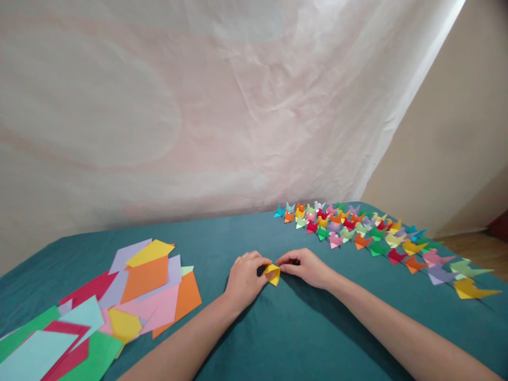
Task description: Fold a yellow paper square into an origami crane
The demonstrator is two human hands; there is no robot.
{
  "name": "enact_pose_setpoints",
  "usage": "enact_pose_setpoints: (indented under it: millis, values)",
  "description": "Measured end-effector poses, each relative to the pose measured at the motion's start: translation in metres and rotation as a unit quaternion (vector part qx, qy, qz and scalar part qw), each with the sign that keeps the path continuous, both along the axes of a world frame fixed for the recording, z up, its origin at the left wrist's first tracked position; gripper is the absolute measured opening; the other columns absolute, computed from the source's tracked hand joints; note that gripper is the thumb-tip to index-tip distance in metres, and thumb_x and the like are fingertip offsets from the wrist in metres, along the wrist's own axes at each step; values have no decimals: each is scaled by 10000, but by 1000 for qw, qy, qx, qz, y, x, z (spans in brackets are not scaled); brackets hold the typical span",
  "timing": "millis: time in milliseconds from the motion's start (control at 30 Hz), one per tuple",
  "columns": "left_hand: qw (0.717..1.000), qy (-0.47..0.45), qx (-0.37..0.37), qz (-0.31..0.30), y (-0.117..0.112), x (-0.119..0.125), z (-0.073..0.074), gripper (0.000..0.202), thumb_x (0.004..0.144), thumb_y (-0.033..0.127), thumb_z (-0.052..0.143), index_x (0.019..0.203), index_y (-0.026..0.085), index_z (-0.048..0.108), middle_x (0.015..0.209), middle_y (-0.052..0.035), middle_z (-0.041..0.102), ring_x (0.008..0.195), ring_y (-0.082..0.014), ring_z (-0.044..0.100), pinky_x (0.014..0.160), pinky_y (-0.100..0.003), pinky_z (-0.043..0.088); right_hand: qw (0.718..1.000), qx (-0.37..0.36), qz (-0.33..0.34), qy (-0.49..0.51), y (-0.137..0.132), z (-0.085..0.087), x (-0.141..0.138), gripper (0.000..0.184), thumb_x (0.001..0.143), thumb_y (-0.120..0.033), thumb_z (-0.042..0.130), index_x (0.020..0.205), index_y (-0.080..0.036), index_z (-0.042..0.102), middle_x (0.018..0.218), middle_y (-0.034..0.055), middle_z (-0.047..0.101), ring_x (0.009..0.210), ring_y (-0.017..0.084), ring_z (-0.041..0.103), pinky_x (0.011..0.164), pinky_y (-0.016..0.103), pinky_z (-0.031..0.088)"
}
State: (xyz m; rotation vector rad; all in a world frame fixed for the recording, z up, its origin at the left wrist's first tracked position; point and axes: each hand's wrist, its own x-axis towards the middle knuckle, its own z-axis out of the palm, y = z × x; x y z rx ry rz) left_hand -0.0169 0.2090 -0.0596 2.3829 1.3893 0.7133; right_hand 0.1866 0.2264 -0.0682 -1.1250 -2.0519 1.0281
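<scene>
Between my two hands, just above the table, is a small piece of folded yellow paper (272, 275). My left hand (248, 275) pinches it from the left, thumb and forefinger closed on its edge. From the right, my right hand (304, 266) has thumb and fingertips together at the paper's upper right corner. Part of the paper is hidden behind the left fingers, and its exact fold is too small to make out.
Loose coloured paper sheets (145, 280) lie overlapping at the left. Rows of small folded paper birds (361, 241) stand along the right side. A green cloth covers the table (222, 233), and a pale curtain (190, 106) hangs behind it.
</scene>
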Motion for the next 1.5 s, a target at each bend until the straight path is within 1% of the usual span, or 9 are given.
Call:
enact_pose_setpoints:
  millis: [200, 300, 500, 633, 800, 1033, 1400, 1500]
  values:
    - [1000, 0, 3, -5, -1, 0, 1, 175, 824, 351, 590, 956, 293, 689, 856, -3, 630, 831, -181, 561, 735, -274, 397, 999, 45, 5, -4, -3, 1, -2, 244, 848, -340, 549, 949, -206, 726, 869, 33, 715, 781, 182, 618, 734, 286, 456]
    - [1000, 1, 3, -7, -1, 0, 2, 177, 819, 329, 595, 967, 300, 688, 870, 1, 636, 839, -182, 563, 739, -277, 397, 998, 56, 2, -13, -4, 2, -4, 249, 864, -342, 534, 957, -209, 723, 860, 34, 712, 778, 178, 614, 728, 285, 452]
    - [1000, 8, 0, 4, -2, 1, 0, 213, 814, 311, 591, 1007, 306, 682, 899, -4, 634, 869, -191, 562, 753, -285, 398, 995, 81, -32, -45, -7, 0, -8, 224, 853, -344, 559, 929, -209, 721, 802, 23, 696, 728, 164, 585, 676, 269, 427]
    - [1000, 14, 6, 5, -1, 0, -3, 231, 813, 328, 593, 1028, 300, 674, 906, -10, 630, 871, -198, 560, 751, -290, 400, 994, 83, -48, -57, -9, -1, -11, 191, 834, -333, 587, 912, -220, 720, 774, 11, 687, 694, 152, 564, 651, 261, 408]
    - [1000, 14, 10, 0, -1, 0, -4, 237, 825, 317, 577, 1043, 291, 668, 922, -12, 637, 878, -202, 562, 763, -296, 399, 989, 94, -78, -80, -9, -4, -14, 161, 807, -337, 619, 875, -229, 717, 785, 9, 684, 728, 159, 563, 693, 273, 398]
    - [1000, 15, 14, -4, -1, -1, -5, 286, 824, 311, 571, 1093, 256, 648, 962, -28, 647, 910, -213, 566, 788, -308, 410, 987, 99, -93, -83, -10, -6, -17, 146, 799, -341, 629, 848, -230, 710, 771, 2, 683, 725, 161, 557, 686, 273, 382]
    - [1000, 3, 25, -14, -6, -1, 0, 334, 786, 233, 560, 1112, 237, 636, 995, -24, 653, 918, -205, 573, 826, -297, 422, 981, 119, -121, -90, -11, -5, -19, 114, 788, -325, 648, 809, -230, 707, 744, -8, 682, 714, 157, 552, 675, 266, 353]
    - [1000, -5, 22, -15, -6, -1, 2, 277, 833, 296, 536, 1076, 241, 655, 987, -27, 660, 911, -203, 579, 824, -296, 427, 981, 125, -120, -91, -11, -6, -19, 85, 788, -298, 649, 809, -238, 706, 753, -19, 685, 724, 155, 552, 686, 266, 351]
